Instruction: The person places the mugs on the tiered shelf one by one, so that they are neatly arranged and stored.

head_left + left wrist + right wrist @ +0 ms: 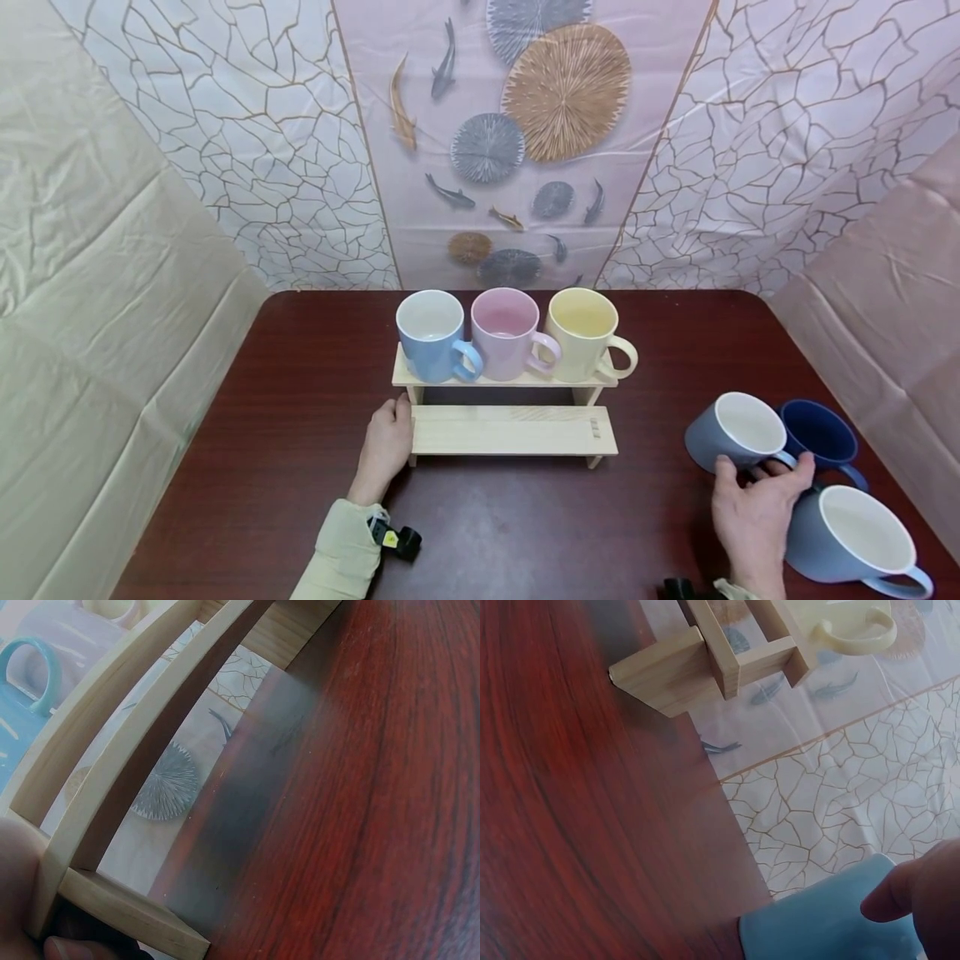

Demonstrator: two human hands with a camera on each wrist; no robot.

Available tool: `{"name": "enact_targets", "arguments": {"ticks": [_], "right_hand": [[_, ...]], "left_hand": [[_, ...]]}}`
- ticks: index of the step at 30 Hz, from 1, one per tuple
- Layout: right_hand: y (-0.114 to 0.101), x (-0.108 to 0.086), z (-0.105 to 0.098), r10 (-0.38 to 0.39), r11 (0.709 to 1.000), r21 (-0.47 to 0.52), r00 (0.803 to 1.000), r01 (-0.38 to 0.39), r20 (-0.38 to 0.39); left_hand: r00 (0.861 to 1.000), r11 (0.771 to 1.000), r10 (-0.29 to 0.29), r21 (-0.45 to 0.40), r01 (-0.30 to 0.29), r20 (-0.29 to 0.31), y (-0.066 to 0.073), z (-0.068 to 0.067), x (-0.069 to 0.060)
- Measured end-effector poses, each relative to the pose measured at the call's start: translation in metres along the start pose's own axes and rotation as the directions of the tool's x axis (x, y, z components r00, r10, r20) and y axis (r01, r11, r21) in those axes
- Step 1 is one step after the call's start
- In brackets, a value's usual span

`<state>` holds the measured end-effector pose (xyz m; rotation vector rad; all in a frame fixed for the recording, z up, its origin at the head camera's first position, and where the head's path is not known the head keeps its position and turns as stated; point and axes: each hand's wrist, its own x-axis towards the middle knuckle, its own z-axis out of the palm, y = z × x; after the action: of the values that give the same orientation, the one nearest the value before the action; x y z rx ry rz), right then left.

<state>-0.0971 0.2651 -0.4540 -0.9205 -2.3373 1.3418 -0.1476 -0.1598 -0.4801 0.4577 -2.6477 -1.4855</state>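
Gripping the left end of the two-step wooden rack [498, 430] on the table [285, 467], the left hand [387, 446] is well apart from the right hand [756, 521], whose thumb and fingers clamp the grey-blue mug [711, 440] at the table's right side. Just beside that mug are a navy mug [819, 433] and a larger-looking grey-blue mug [817, 542]. Light-blue [429, 354], pink [502, 354] and yellow [576, 354] mugs stand upright in a row on the rack's upper step, handles toward the right.

The wooden rack [510, 429] looks matt, the mugs [708, 440] glossy.
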Motion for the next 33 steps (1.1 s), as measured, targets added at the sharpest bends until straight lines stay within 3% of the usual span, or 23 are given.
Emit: {"name": "enact_targets", "arguments": {"ticks": [5,12,18,29,33], "right_hand": [[-0.001,0.0,-0.003,-0.026,0.994,-0.109,0.999,0.029,0.027],[-0.004,-0.001,-0.007,-0.006,0.971,-0.238,0.997,0.023,0.073],[-0.005,-0.002,-0.01,-0.038,0.951,-0.303,0.995,0.065,0.093],[-0.008,-0.003,-0.015,0.003,0.896,-0.442,0.992,0.053,0.126],[-0.008,-0.005,-0.017,-0.017,0.876,-0.476,0.991,0.078,0.132]], "left_hand": [[1.0,1.0,-0.004,-0.008,0.004,0.002,-0.001,0.0,0.001],[1.0,1.0,-0.004,-0.026,0.004,0.009,0.001,0.0,0.0],[1.0,1.0,0.006,-0.016,-0.006,0.004,0.001,0.0,-0.001],[1.0,1.0,-0.009,-0.017,0.009,0.012,0.002,0.001,-0.001],[1.0,1.0,-0.015,-0.016,0.016,0.014,0.003,-0.001,-0.001]]}}
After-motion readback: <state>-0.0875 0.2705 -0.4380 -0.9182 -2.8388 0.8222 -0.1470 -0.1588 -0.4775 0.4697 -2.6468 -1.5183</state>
